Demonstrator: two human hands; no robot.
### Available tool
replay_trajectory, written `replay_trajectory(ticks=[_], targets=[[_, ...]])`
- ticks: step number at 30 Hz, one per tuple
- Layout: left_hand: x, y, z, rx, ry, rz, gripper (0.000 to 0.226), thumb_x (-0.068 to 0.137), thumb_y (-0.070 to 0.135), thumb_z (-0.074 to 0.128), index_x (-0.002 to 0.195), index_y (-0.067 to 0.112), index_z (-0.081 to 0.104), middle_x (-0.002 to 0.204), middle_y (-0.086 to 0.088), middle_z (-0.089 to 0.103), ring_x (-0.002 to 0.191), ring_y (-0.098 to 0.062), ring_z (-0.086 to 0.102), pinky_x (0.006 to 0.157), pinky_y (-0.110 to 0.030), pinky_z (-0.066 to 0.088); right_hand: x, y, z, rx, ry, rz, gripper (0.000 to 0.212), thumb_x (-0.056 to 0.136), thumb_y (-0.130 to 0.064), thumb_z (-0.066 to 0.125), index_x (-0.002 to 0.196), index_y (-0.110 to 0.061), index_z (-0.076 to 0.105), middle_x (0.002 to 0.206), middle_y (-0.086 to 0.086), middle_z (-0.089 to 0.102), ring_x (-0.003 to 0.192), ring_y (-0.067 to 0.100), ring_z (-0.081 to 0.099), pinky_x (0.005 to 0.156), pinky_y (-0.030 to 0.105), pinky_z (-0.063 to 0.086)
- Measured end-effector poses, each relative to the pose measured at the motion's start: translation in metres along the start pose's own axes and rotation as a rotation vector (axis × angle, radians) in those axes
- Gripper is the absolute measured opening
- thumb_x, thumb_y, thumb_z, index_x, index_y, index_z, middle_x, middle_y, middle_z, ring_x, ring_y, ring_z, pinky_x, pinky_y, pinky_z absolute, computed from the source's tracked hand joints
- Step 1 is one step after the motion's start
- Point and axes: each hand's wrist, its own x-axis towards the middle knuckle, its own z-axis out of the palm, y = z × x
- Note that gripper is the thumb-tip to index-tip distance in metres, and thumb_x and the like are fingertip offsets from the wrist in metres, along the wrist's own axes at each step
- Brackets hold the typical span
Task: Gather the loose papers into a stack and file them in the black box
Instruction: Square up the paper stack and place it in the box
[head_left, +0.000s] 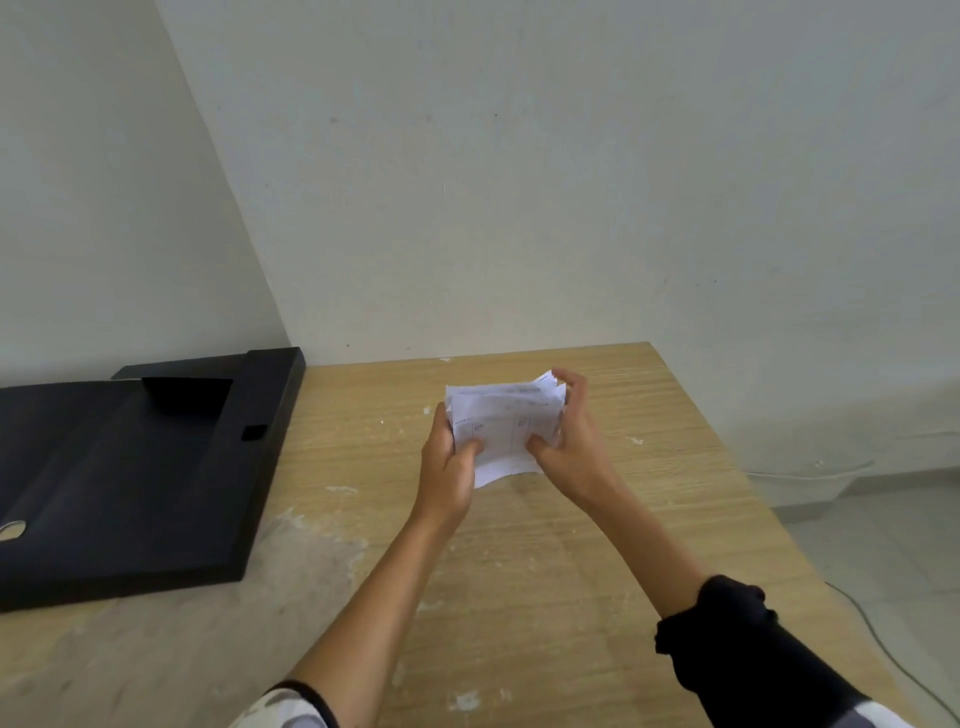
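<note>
Closest to the camera you get two forearms reaching out over a wooden table (519, 571) with a light grain and a bunch of whitish scuffs and paint flecks on it. The right arm has a black sleeve (737, 639) pushed up near the elbow, the left one shows a bit of patterned fabric at the bottom edge.

Further out, both hands are on the same bundle. The left hand (449, 467) grips the left side of the stack of papers (506, 426), thumb pressed on the front sheet. The right hand (571, 447) clamps the right side, thumb on the front and fingers curled round the back edge. The stack is held up off the table, roughly over its middle, edges not squared, a few sheets poking out at the top and one corner hanging below. There's printing on the front sheet, too blurry to read tbh.

Off to the left, well apart from the hands, the black box (130, 483) lies flat on the table with its far end toward the corner of the room.

Behind everything is a plain pale wall (519, 182), and a thin cable (893, 660) trails on the floor at right.
</note>
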Motion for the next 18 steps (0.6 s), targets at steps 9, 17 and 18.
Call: replay_trajectory(ticks=[9, 17, 18], targets=[[0.004, 0.001, 0.003, 0.030, 0.003, 0.064, 0.035, 0.082, -0.004, 0.042, 0.095, 0.028, 0.046, 0.090, 0.007, 0.058, 0.082, -0.007, 0.058, 0.074, -0.025, 0.049, -0.010, -0.035, -0.007, -0.936, 0.032, -0.448, 0.076, 0.076, -0.002, 0.037, 0.146, -0.018, 0.010, 0.154, -0.002, 0.023, 0.144, 0.017, -0.004, 0.114, 0.051, -0.003], [0.006, 0.002, 0.008, 0.020, -0.028, 0.075, 0.023, 0.077, 0.006, 0.039, 0.087, 0.026, 0.045, 0.084, 0.006, 0.052, 0.072, 0.001, 0.051, 0.067, -0.021, 0.042, 0.000, -0.028, -0.013, -0.937, -0.009, -0.311, 0.065, 0.082, -0.011, 0.042, 0.143, -0.017, 0.020, 0.135, 0.001, 0.043, 0.143, 0.020, 0.014, 0.113, 0.059, 0.008], [0.007, 0.002, 0.009, 0.021, -0.032, 0.075, 0.027, 0.079, 0.004, 0.039, 0.088, 0.028, 0.046, 0.085, 0.006, 0.052, 0.072, 0.002, 0.051, 0.067, -0.021, 0.042, 0.000, -0.027, -0.014, -0.933, -0.012, -0.319, 0.062, 0.082, -0.011, 0.042, 0.141, -0.017, 0.024, 0.133, 0.002, 0.045, 0.142, 0.021, 0.018, 0.113, 0.058, 0.010]])
